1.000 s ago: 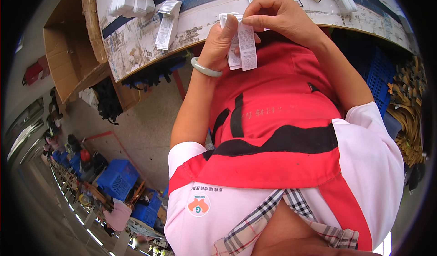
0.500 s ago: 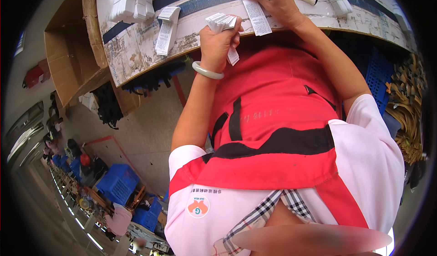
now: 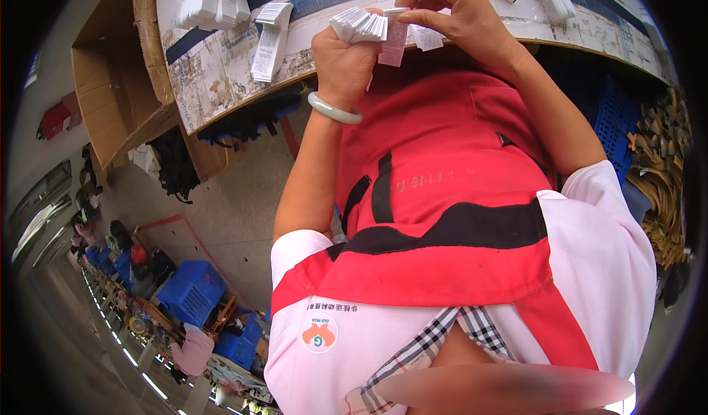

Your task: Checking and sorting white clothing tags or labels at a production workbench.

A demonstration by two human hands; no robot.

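Labels (image 3: 358,25) bristle in a folded fan from the left hand (image 3: 343,62), which is wrapped firmly round them, just off the edge of the worktable (image 3: 221,75). And here's the shift: half a second ago the right hand (image 3: 468,22) was over on the tabletop strip (image 3: 426,39); now it's back beside the fan, thumb and forefinger pinching the upper end of a single hanging label (image 3: 392,45). Whether that label touches the fan, the view can't tell. So the work appears to have swung from the table supply back to the held bundle, one piece apparently being added. Over to the left, a separate label stack (image 3: 270,50) lies on the table, untouched.
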